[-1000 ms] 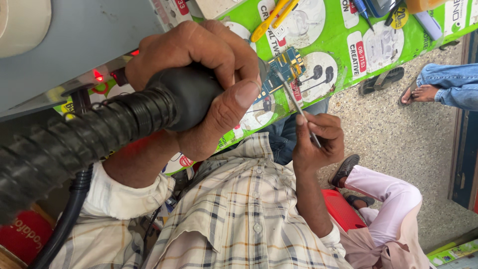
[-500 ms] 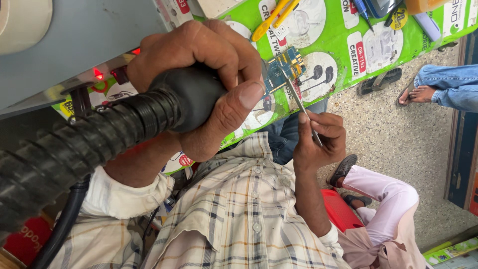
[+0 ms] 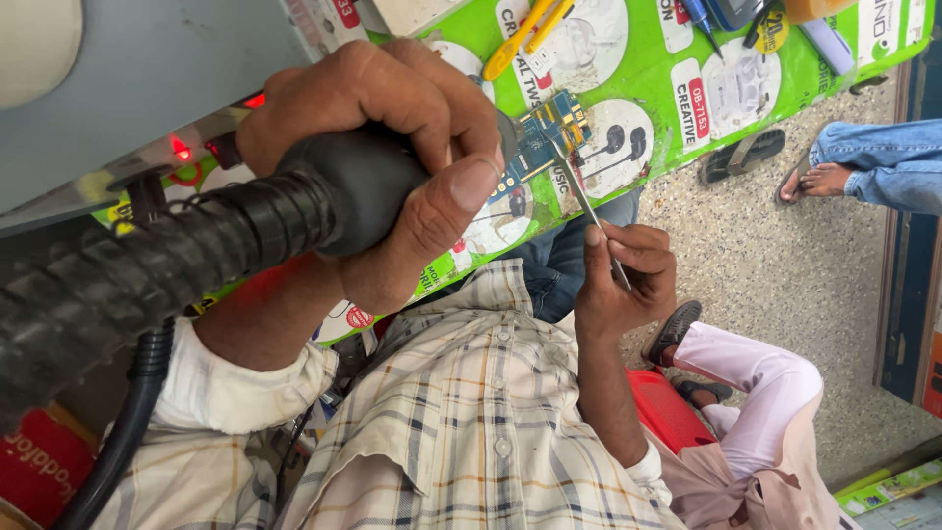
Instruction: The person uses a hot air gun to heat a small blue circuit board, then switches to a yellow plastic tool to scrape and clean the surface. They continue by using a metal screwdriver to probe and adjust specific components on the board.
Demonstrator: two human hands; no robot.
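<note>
Green printed surface (image 3: pixel 677 147) strewn with tools; speckled floor (image 3: pixel 785 285) beyond, sandalled foot (image 3: pixel 819 180) nearby. Left hand (image 3: pixel 392 147) wrapped tight round black nozzle (image 3: pixel 343 191), ribbed hose (image 3: pixel 128 275) trailing away lower left, long axis aimed up-right at blue board (image 3: pixel 549 132) on the surface. Right hand (image 3: pixel 623 280) pinching tweezers (image 3: pixel 589 211), tips slanting up-left, touching the board.
</note>
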